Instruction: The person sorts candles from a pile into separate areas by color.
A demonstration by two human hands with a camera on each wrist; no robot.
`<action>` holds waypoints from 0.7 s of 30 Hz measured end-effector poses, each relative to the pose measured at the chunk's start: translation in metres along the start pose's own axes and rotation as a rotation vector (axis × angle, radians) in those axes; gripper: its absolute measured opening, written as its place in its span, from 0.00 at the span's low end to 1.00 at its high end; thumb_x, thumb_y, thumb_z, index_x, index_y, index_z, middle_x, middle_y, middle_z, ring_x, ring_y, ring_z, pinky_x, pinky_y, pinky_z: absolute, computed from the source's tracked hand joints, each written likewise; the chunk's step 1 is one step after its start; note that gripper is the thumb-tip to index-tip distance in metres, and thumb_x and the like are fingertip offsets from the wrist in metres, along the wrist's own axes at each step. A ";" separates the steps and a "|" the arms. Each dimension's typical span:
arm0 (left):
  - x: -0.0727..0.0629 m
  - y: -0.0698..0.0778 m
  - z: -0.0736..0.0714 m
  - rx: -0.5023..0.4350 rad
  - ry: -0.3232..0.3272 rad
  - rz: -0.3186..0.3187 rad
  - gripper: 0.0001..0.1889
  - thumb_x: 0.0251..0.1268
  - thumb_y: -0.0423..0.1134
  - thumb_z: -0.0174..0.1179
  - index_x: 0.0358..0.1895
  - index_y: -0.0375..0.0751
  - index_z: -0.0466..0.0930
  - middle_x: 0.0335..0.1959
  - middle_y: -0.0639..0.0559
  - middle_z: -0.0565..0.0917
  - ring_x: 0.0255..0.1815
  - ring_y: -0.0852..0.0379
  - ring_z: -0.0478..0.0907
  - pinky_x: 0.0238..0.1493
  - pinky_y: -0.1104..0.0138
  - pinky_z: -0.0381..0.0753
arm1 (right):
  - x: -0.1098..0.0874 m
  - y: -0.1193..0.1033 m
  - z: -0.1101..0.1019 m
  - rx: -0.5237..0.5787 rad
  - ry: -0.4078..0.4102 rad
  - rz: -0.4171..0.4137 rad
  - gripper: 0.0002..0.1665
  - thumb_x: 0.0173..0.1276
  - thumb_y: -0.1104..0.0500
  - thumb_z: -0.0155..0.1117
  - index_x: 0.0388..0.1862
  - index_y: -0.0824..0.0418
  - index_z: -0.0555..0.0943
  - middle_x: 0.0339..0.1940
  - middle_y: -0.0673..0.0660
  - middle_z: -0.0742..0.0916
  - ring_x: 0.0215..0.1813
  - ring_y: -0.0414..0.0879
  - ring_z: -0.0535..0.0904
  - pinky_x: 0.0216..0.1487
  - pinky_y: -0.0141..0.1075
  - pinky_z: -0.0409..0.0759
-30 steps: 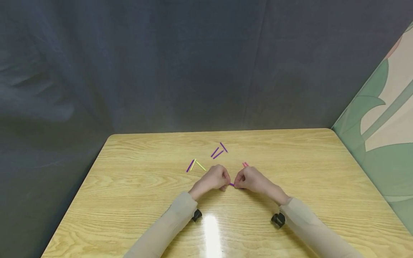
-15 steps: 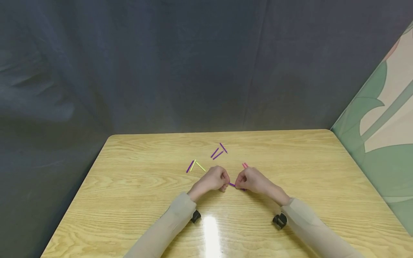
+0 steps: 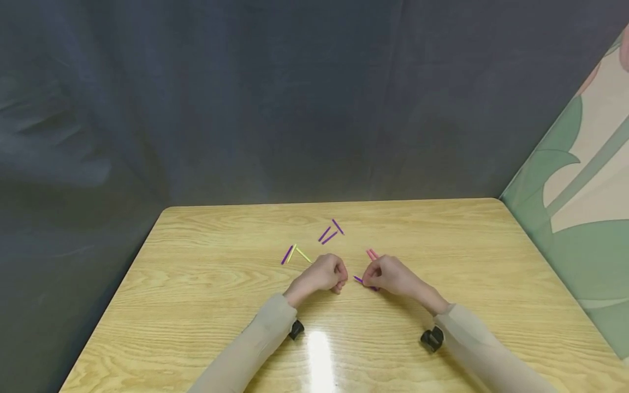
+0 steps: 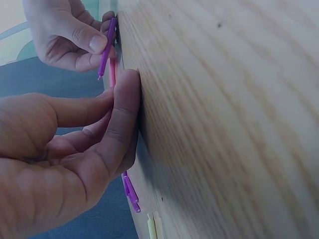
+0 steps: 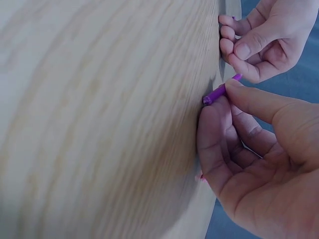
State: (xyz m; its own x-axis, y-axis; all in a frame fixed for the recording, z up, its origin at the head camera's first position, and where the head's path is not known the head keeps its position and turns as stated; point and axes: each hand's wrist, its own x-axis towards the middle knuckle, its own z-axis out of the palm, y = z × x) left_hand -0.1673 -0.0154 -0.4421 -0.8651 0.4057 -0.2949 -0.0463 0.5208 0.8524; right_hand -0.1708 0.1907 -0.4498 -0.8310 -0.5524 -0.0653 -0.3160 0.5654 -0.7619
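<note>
My right hand [image 3: 390, 275] pinches a short purple stick [image 5: 216, 93] between thumb and fingers, low over the wooden table. One end of this stick pokes out toward my left hand [image 3: 321, 274]. The left hand is a small gap away, its fingers curled and thumb meeting the index finger, with nothing visible between them. Two pink sticks [image 3: 372, 254] lie just beyond the right hand and are partly covered by it. Near the left hand lie a purple stick [image 3: 286, 255] and two yellow sticks [image 3: 303, 255].
Farther back on the table [image 3: 221, 305] are three more purple sticks [image 3: 338, 226], two side by side and one slanted across. A dark curtain [image 3: 314, 103] hangs behind the table, and a patterned panel [image 3: 580, 218] stands along its right side.
My right hand has moved slightly right with the purple stick, drawing its end away from the left fingertips. The left hand has let go of the stick and stayed nearly in place.
</note>
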 end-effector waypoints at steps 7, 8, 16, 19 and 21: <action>0.000 0.001 -0.001 0.003 -0.012 0.000 0.09 0.64 0.18 0.50 0.29 0.28 0.77 0.22 0.42 0.80 0.19 0.56 0.77 0.24 0.68 0.84 | -0.004 0.004 -0.003 0.022 0.025 0.014 0.04 0.60 0.67 0.68 0.26 0.64 0.85 0.20 0.50 0.84 0.23 0.38 0.75 0.22 0.27 0.74; 0.000 0.002 -0.001 0.006 -0.013 0.000 0.09 0.63 0.18 0.50 0.29 0.28 0.77 0.22 0.42 0.80 0.19 0.56 0.77 0.25 0.68 0.84 | -0.005 0.005 -0.003 0.021 0.030 0.017 0.04 0.60 0.67 0.68 0.26 0.64 0.85 0.20 0.50 0.84 0.22 0.38 0.75 0.22 0.28 0.74; 0.000 0.004 -0.003 0.036 -0.020 0.004 0.07 0.65 0.20 0.52 0.30 0.29 0.78 0.23 0.42 0.80 0.20 0.55 0.78 0.24 0.69 0.83 | -0.007 0.008 -0.014 0.074 0.042 0.061 0.03 0.62 0.68 0.67 0.28 0.67 0.85 0.22 0.53 0.85 0.23 0.42 0.77 0.23 0.33 0.80; -0.001 0.004 -0.003 0.047 -0.023 0.006 0.07 0.65 0.21 0.53 0.30 0.29 0.78 0.22 0.42 0.80 0.20 0.55 0.79 0.24 0.69 0.83 | -0.007 0.010 -0.019 0.086 0.067 0.095 0.03 0.62 0.68 0.67 0.28 0.67 0.85 0.23 0.54 0.85 0.24 0.43 0.78 0.24 0.34 0.81; -0.002 0.004 -0.003 0.058 -0.025 0.009 0.07 0.65 0.22 0.54 0.29 0.29 0.79 0.22 0.42 0.80 0.19 0.55 0.79 0.24 0.69 0.83 | -0.006 0.012 -0.022 0.085 0.089 0.116 0.03 0.62 0.68 0.67 0.29 0.67 0.85 0.22 0.54 0.85 0.24 0.43 0.78 0.24 0.34 0.81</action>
State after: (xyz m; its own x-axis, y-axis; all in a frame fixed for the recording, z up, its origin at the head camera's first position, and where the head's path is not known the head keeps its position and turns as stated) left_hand -0.1672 -0.0161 -0.4372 -0.8528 0.4283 -0.2988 -0.0094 0.5595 0.8288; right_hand -0.1791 0.2142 -0.4445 -0.8980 -0.4282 -0.1016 -0.1791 0.5665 -0.8044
